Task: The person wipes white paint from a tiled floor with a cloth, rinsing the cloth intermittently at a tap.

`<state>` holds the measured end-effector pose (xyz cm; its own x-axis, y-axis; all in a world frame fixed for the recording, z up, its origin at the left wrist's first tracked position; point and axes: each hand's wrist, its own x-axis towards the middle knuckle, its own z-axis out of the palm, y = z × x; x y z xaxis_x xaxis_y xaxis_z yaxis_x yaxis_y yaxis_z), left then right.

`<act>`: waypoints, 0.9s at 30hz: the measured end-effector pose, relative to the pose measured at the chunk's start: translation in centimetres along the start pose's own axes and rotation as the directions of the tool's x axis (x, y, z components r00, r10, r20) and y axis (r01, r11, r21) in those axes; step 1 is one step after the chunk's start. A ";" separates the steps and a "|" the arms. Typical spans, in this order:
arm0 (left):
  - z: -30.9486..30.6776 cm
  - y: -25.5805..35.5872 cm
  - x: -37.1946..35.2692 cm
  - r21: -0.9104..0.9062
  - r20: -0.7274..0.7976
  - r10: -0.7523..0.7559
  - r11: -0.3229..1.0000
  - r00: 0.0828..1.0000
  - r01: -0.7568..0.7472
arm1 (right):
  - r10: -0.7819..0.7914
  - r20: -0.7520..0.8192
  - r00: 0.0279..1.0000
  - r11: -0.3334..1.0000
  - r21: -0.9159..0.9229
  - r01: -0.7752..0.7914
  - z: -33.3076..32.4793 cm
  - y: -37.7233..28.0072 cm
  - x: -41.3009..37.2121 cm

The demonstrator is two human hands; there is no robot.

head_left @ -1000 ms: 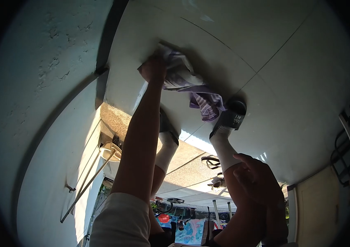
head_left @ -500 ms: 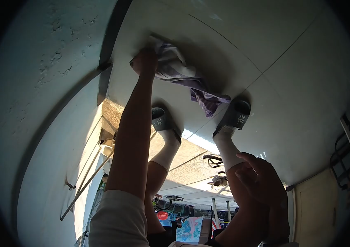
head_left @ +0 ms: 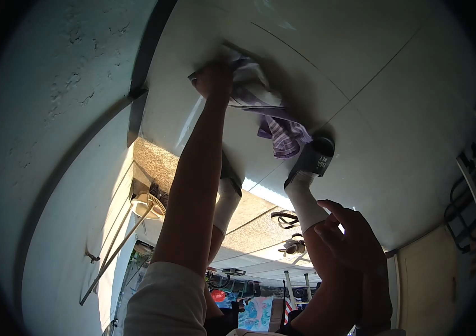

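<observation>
A purple and white cloth (head_left: pixel 266 84) lies bunched on the grey floor, its striped end trailing toward my right slide sandal (head_left: pixel 320 152). My left hand (head_left: pixel 214 80) presses down on the cloth's left part with closed fingers, arm stretched forward. A shiny streak shows on the floor beside my left forearm. My right hand (head_left: pixel 352 238) hangs in front of my right knee, fingers loosely bent and apart, holding nothing. The left slide sandal (head_left: pixel 229 171) is partly hidden behind my left arm.
A pale wall (head_left: pixel 81 112) with peeling paint and a dark base strip runs along the left. Black metal frames (head_left: pixel 467 207) stand at the right. Behind my feet, past the doorway, lie a black flip-flop (head_left: pixel 285 219), other footwear (head_left: pixel 294 245) and a long-handled dustpan (head_left: pixel 148 206).
My left hand has slid a little to the right with the cloth, and my left arm now covers more of the left sandal. The right hand has hardly moved.
</observation>
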<state>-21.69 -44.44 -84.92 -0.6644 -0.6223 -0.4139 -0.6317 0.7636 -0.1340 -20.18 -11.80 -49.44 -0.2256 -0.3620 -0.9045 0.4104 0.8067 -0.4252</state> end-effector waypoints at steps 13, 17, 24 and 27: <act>1.5 -2.4 0.6 -0.055 0.032 0.095 0.994 0.995 -0.093 | -0.013 -0.003 1.000 0.999 -0.043 0.012 0.6 0.2 0.3; 0.2 -3.8 0.3 0.065 -0.035 0.084 0.995 0.996 -0.081 | -0.017 0.007 1.000 1.000 -0.001 0.017 0.6 0.3 0.6; 0.5 10.0 -2.6 -0.072 -0.045 0.330 0.940 0.943 -0.333 | -0.112 -0.065 0.992 0.994 -0.013 0.111 0.4 -0.6 1.1; 2.5 4.5 -2.1 -0.101 -0.208 0.422 0.888 0.883 -0.448 | -0.110 -0.097 0.989 0.994 -0.022 0.109 0.5 1.3 0.4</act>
<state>-22.09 -39.26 -86.89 -0.9358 -0.2628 -0.2348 -0.3035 0.9397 0.1578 -19.29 -11.14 -50.41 -0.3544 -0.4017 -0.8444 0.3640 0.7725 -0.5203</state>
